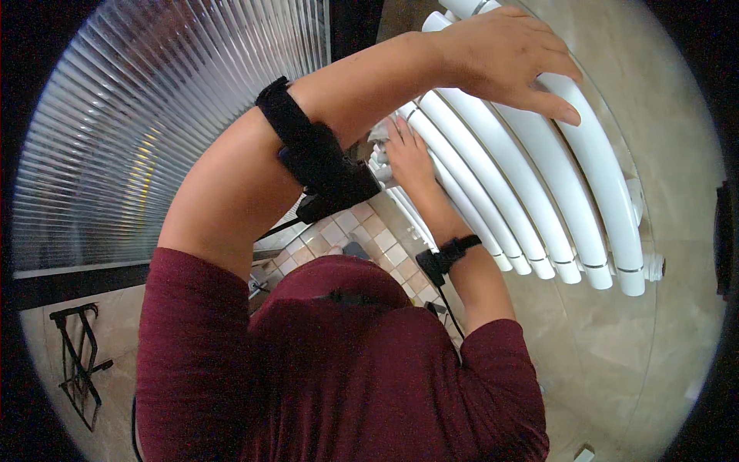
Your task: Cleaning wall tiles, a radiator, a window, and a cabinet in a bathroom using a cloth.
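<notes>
White radiator tubes (517, 163) run beneath the left hand (502, 60).

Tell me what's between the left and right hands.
White radiator bars lie between the left hand and the right hand; the head view shows it.

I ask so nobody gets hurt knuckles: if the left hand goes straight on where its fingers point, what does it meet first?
Probably the beige wall, beyond the outermost white tube that the left hand reaches over; depth there is hard to judge from this view.
</notes>
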Available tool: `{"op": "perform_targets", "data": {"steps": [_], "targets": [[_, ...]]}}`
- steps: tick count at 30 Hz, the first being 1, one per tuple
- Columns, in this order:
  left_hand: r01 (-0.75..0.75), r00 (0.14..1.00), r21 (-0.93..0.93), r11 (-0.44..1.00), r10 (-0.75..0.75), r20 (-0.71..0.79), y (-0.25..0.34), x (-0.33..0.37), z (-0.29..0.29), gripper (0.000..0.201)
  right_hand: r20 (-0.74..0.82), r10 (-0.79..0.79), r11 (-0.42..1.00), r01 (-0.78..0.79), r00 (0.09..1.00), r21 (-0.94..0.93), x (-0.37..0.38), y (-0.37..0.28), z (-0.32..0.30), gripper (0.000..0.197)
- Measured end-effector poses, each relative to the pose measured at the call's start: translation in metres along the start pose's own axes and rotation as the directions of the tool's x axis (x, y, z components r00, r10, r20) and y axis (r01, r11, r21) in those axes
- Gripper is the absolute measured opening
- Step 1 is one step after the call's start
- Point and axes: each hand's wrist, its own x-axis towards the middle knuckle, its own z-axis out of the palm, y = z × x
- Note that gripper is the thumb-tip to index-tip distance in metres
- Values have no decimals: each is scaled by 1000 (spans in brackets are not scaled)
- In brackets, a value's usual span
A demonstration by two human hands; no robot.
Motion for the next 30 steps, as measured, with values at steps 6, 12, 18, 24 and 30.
{"op": "perform_targets", "data": {"steps": [6,12,18,24,30], "targets": [[2,1000,-71,997,-1,19,2,-3,-1,65,101,22,1000,-23,995,15,-90,10,-53,12],[-28,999,-26,999,29,18,0,-1,6,67,328,133,990,-111,935,-87,-229,26,-84,47],[-22,999,49,999,21,27,0,0,5,69,497,180,983,-178,849,-51,-330,20,-93,35],[-56,998,88,995,55,17,0,2,12,69,516,234,958,-287,824,25,-317,14,-76,41],[-75,997,132,988,75,0,-4,-1,13,70,308,144,969,-198,940,150,-212,8,-33,35]]}}
